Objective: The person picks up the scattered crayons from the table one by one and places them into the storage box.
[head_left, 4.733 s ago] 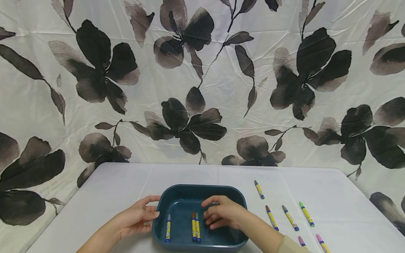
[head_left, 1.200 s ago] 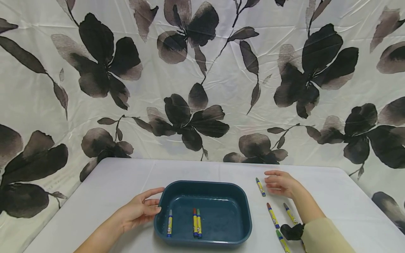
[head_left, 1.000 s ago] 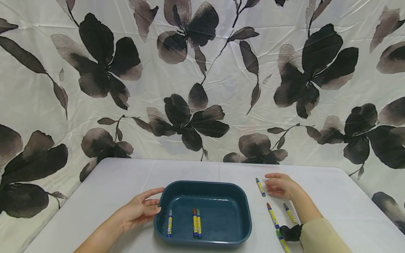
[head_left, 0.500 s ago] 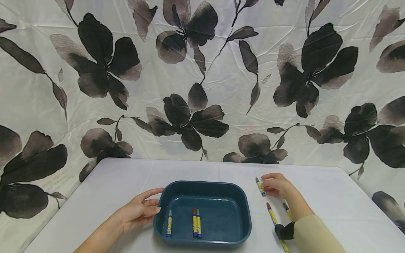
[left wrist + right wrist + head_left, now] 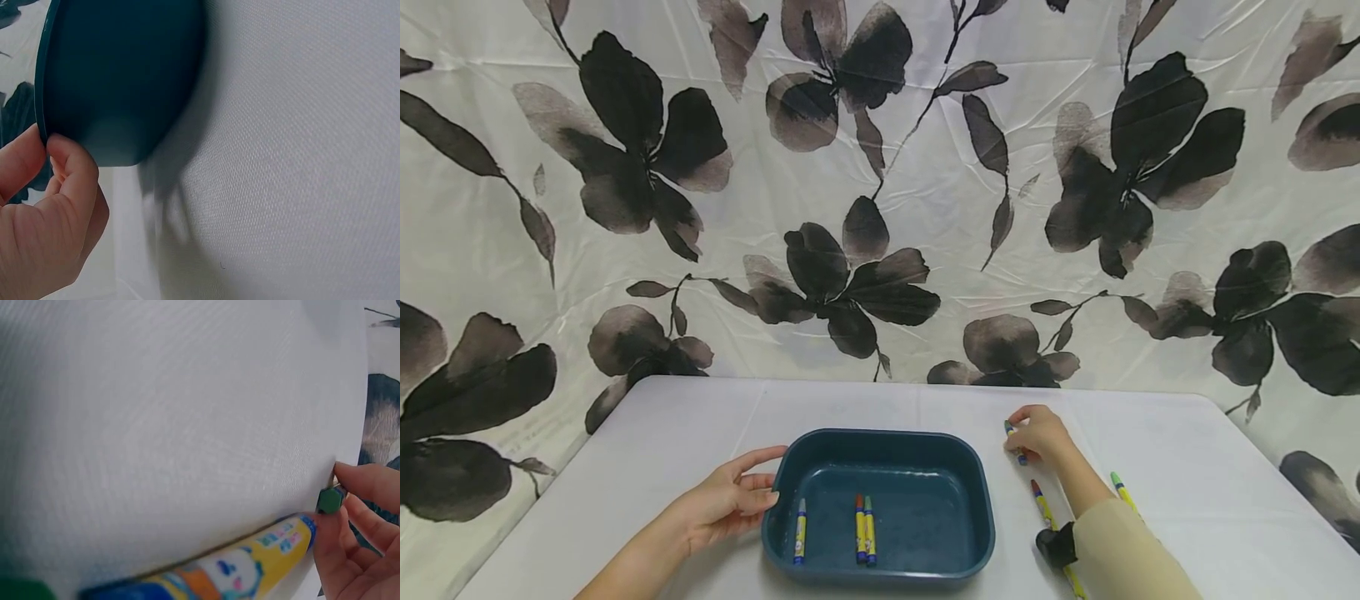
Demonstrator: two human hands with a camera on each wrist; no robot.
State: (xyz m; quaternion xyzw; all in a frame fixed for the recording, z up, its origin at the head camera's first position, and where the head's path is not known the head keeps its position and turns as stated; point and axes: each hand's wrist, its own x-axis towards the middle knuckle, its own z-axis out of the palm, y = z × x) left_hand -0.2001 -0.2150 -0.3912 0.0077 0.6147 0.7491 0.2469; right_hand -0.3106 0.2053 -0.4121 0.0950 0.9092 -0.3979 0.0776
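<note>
My left hand [image 5: 730,500] pinches the rim of a dark teal plastic tub [image 5: 970,533] at its left side; the left wrist view shows thumb and forefinger on the tub's edge [image 5: 41,81]. Inside the tub lie a grey-tipped crayon [image 5: 801,533], a red-tipped crayon [image 5: 860,533] and a green-tipped crayon [image 5: 870,533]. To the right of the tub, my right hand [image 5: 1043,433] pinches another crayon [image 5: 1021,457] between thumb and fingers, partly covered by them. Its green end [image 5: 330,500] shows between the fingertips in the right wrist view.
A red-tipped crayon [image 5: 1040,498] lies under the right wrist, with a yellow-wrapped crayon [image 5: 1075,583] nearer the front. A light-green-tipped crayon [image 5: 1122,485] is partly behind the sleeve [image 5: 1123,542]. A floral cloth [image 5: 865,167] hangs behind the white table [image 5: 700,425].
My right hand has gone from inside the tub out to the table's right side, then leftward onto the crayon, where its fingers have closed. The left hand stays at the tub's rim.
</note>
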